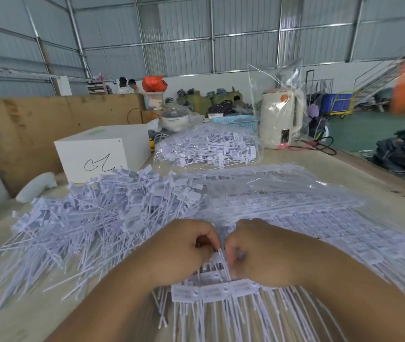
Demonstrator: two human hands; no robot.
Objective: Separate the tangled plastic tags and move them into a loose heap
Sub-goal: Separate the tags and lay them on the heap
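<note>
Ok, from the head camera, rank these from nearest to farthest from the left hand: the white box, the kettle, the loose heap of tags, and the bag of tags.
From the left hand:
1. Loose heap of tags, just to its left.
2. White box, behind the heap, left of centre.
3. Bag of tags, farther back, centre.
4. Kettle, far back on the right.
</note>
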